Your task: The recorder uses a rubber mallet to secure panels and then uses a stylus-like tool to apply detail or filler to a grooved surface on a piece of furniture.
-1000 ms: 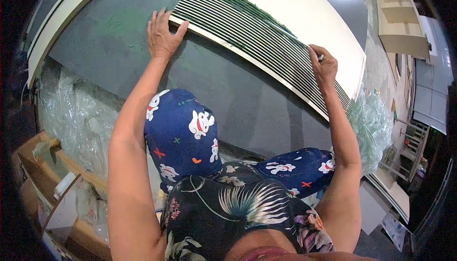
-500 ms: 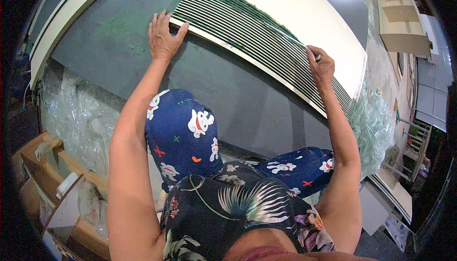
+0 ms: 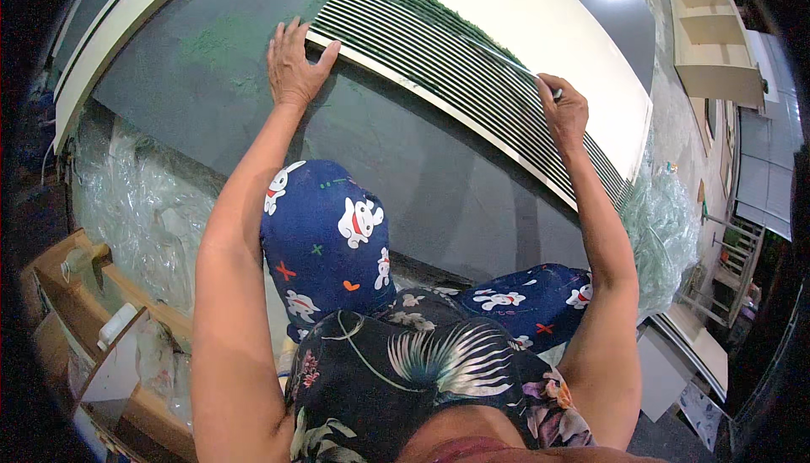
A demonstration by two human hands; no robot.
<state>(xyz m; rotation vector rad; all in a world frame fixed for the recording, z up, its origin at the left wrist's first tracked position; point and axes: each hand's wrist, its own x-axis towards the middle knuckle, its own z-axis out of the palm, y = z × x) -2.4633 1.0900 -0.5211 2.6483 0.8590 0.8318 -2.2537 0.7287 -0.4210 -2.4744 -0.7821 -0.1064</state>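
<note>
A cream panel (image 3: 595, 49) with dark parallel grooves (image 3: 447, 62) lies at a slant on a dark grey board (image 3: 422, 167). Along the far side of the grooves runs a rough green, crumbly band (image 3: 439, 11). My left hand (image 3: 297, 62) is open, fingers spread, resting at the panel's near left corner with the thumb by its edge. Over the right part of the grooves, my right hand (image 3: 564, 113) is closed on a thin pale rod (image 3: 506, 55). It reaches up and left from my fingers to the green band; its tip is hard to make out.
Green dust (image 3: 219, 41) is scattered over the grey board on the left. Clear plastic sheeting (image 3: 662, 227) bunches up at the right, and more plastic (image 3: 143, 184) lies at the left. A wooden crate-like frame (image 3: 152, 303) stands at lower left, shelving (image 3: 713, 32) at upper right.
My right hand has slid slightly up and left along the grooves with the rod. My left hand keeps its place at the panel's corner; the whole view has shifted slightly.
</note>
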